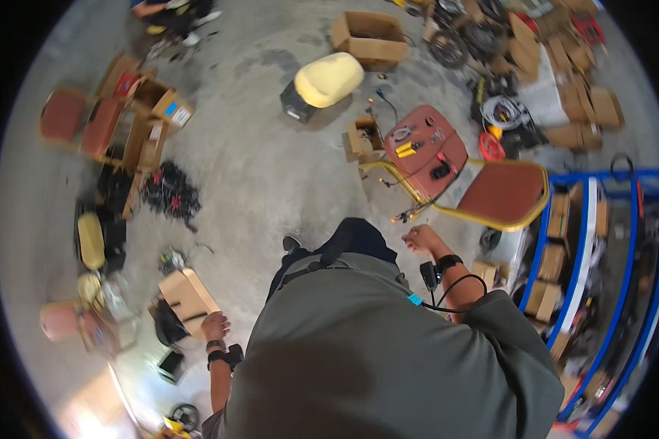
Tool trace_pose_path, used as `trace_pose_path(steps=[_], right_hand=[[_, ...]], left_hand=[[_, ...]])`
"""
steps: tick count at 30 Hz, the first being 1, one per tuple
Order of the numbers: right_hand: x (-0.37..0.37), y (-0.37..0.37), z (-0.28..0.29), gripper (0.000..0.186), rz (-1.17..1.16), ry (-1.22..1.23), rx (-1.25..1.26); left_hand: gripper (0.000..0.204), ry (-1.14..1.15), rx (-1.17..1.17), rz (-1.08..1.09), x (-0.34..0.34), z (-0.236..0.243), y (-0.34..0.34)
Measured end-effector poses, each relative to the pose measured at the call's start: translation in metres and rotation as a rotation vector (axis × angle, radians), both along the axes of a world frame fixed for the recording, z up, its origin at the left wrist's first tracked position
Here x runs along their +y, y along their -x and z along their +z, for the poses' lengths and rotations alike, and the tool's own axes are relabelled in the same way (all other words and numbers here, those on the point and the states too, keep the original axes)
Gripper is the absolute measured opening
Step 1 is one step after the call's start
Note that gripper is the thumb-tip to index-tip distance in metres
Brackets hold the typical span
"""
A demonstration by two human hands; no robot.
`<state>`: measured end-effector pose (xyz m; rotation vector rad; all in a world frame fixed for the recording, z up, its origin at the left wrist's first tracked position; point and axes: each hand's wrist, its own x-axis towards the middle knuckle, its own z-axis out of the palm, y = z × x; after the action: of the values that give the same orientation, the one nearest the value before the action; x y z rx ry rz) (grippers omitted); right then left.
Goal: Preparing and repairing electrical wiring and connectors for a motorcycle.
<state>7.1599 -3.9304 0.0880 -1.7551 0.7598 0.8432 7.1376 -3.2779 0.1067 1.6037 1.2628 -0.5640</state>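
Observation:
My left hand (216,326) hangs low at my left side, its fingers loosely bent and apart, with nothing visible in them. It overlaps the corner of a beige flat-topped piece (189,296) with dark slots; whether they touch I cannot tell. My right hand (419,238) is out in front at my right, fingers loosely bent, holding nothing that I can see. Closest to it are cable ends (405,217) beside a red padded chair (425,150). On that chair lie pliers (402,133), yellow pieces (408,149) and a black device (440,171) with cables.
A second red chair (507,194) stands at right, before blue shelving (542,241) with boxes. Ahead are a yellow-topped black seat (329,79) and a cardboard box (370,36). Black cables (170,196) lie heaped on the left floor. A person (174,13) is at the far left.

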Motion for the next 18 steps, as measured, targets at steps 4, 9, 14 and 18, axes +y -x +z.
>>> trace_pose_path(steps=[4,9,14,18], right_hand=[[0.033,0.077,-0.018,0.012,-0.53,-0.49,0.195],[0.079,0.079,-0.013,0.015,-0.351,-0.006,0.136],[0.056,-0.013,-0.036,0.014,-0.313,0.02,0.142],[0.02,-0.105,-0.041,0.022,0.52,0.591,-0.335]], left_hand=[[0.016,-0.114,-0.172,-0.158,0.051,0.019,-0.114],[0.015,0.046,-0.157,-0.447,0.032,-0.005,-0.259],[0.004,0.719,0.003,-0.335,-0.065,-0.049,-0.356],[0.006,1.327,0.394,-0.117,-0.133,-0.053,-0.386]])
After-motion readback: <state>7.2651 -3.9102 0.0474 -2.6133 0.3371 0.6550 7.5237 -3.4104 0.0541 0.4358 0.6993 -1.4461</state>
